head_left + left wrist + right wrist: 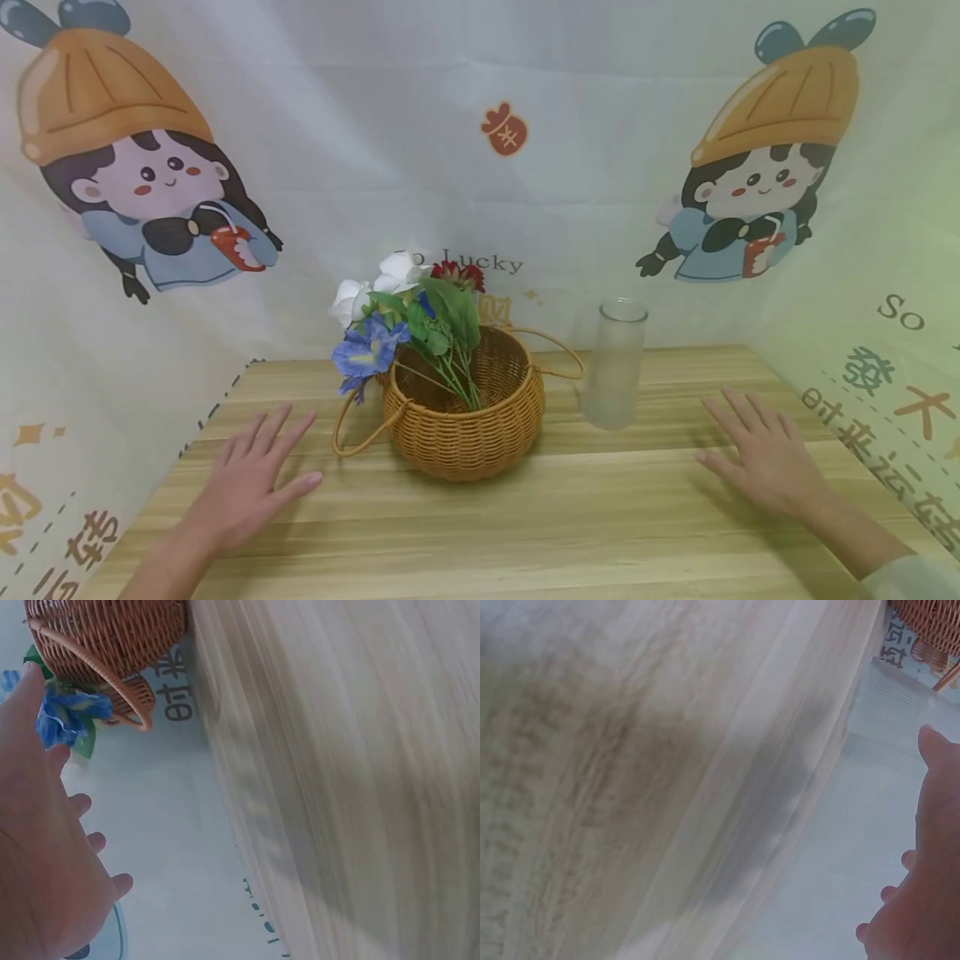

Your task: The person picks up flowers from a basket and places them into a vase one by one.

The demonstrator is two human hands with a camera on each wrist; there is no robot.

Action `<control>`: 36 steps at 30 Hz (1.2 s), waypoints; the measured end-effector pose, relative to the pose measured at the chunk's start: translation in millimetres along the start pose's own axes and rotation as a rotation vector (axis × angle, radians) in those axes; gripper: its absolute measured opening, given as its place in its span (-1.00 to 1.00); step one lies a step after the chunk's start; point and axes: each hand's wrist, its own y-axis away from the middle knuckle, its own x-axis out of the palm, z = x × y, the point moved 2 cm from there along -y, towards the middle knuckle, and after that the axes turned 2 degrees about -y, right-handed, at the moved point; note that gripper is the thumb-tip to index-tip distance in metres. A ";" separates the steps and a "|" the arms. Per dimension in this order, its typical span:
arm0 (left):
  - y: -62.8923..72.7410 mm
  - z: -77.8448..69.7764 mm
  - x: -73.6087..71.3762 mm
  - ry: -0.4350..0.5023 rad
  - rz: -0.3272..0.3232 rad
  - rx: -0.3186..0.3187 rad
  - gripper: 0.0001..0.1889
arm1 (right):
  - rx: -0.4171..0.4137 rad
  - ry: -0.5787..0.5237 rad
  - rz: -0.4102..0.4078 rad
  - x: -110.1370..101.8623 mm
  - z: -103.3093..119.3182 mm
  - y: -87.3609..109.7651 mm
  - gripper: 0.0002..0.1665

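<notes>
A round woven wicker basket [465, 442] with two loop handles stands at the middle of the table. Artificial flowers lean in it to the left: white blooms [397, 273], a blue flower [366, 350] and a dark red one [459, 273], their green stems inside the basket. Right of the basket, a frosted glass vase [617, 367] stands upright. My left hand [251, 479] hovers left of the basket, fingers spread, holding nothing. Over the table's right side, my right hand [765, 458] is spread too, nearest to the vase and apart from it.
The wooden table [525, 533] ends at a pale printed cloth backdrop [570, 200] behind and on both sides. Cartoon figures and lettering are printed on it. In the left wrist view, one basket handle [97, 664] juts out toward the left hand.
</notes>
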 end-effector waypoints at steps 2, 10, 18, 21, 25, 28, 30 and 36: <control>-0.9 -3.7 -0.9 0.002 -0.017 0.013 -0.21 | -0.010 -0.003 -0.012 -1.3 1.7 -1.9 -0.09; -4.7 -17.9 -4.3 0.013 -0.094 0.080 -0.23 | -0.023 -0.034 -0.082 -4.4 6.4 -8.5 -0.14; -8.8 -27.3 -2.9 0.056 -0.142 0.111 -0.26 | -0.058 -0.089 -0.177 -6.5 12.8 -12.6 -0.15; -10.9 -33.3 -1.5 0.076 -0.183 0.131 -0.26 | -0.075 -0.105 -0.228 -7.6 16.5 -13.9 -0.16; -14.3 -42.3 0.4 0.101 -0.238 0.160 -0.26 | -0.110 -0.117 -0.287 -9.6 22.8 -17.1 -0.21; -16.9 -48.7 2.6 0.115 -0.254 0.164 -0.27 | -0.121 -0.128 -0.309 -10.0 26.9 -19.5 -0.24; -18.7 -53.0 4.5 0.128 -0.253 0.163 -0.28 | -0.120 -0.137 -0.318 -9.5 29.2 -21.1 -0.25; -24.6 -64.5 10.0 0.173 -0.251 0.151 -0.30 | -0.127 -0.174 -0.331 -8.1 39.0 -26.0 -0.25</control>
